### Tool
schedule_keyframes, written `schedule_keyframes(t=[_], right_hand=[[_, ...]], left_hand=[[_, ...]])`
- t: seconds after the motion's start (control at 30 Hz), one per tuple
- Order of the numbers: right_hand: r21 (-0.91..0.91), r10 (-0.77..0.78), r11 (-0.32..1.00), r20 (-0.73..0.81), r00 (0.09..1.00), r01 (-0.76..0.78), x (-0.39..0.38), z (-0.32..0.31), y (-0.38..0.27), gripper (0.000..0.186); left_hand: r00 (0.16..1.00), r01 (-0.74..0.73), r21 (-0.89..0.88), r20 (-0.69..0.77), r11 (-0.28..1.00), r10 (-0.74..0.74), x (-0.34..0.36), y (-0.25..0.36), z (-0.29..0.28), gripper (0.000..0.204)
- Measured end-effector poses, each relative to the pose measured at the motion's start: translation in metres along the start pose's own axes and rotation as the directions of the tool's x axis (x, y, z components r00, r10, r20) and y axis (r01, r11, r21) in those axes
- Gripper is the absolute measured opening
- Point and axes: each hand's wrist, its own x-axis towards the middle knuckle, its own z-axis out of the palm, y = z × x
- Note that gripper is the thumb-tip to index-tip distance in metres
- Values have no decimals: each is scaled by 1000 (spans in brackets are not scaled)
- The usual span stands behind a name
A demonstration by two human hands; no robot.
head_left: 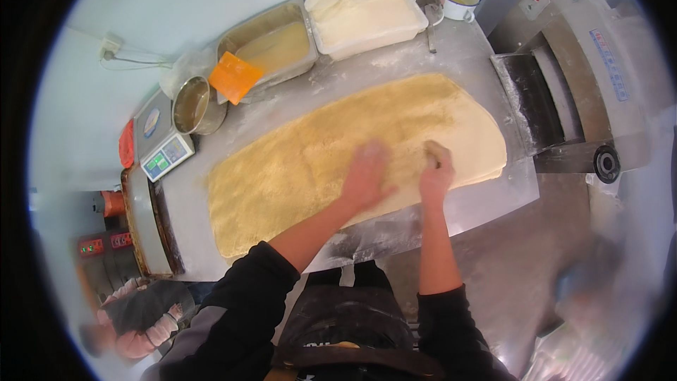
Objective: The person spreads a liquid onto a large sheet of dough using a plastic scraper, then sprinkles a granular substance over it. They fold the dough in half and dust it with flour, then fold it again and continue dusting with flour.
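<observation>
A large flat sheet of tan, crumb-coated dough (352, 155) lies across the middle of the floured steel worktable (486, 201). The left hand (367, 176) rests flat on it, fingers spread and gripping nothing. At its 3 o'clock the right hand (436, 169) is curled, though whether it pinches anything I cannot tell. At 11 o'clock sits an orange plastic scraper (234, 76) by a rectangular metal tray (271, 41); at 2 o'clock, a grey dough-rolling machine (578, 70).
</observation>
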Motion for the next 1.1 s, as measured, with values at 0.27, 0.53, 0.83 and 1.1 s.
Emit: schedule_keyframes(t=[0.27,0.53,0.83,1.1], right_hand=[[-358,-314,881,48,948,310,12,22,14,48],[-466,-227,832,209,951,301,-40,78,-28,61],[158,-564,803,512,648,574,-49,284,-294,38],[68,-295,591,946,137,804,-76,540,-368,51]], left_hand=[[995,82,81,-67,993,-76,17,-33,-21,100],[1000,-7,-113,29,994,11,-40,-93,-50,99],[899,126,-833,-134,539,-418,-134,-152,-118,82],[315,-351,-905,127,-240,-940,-128,-287,-212,71]])
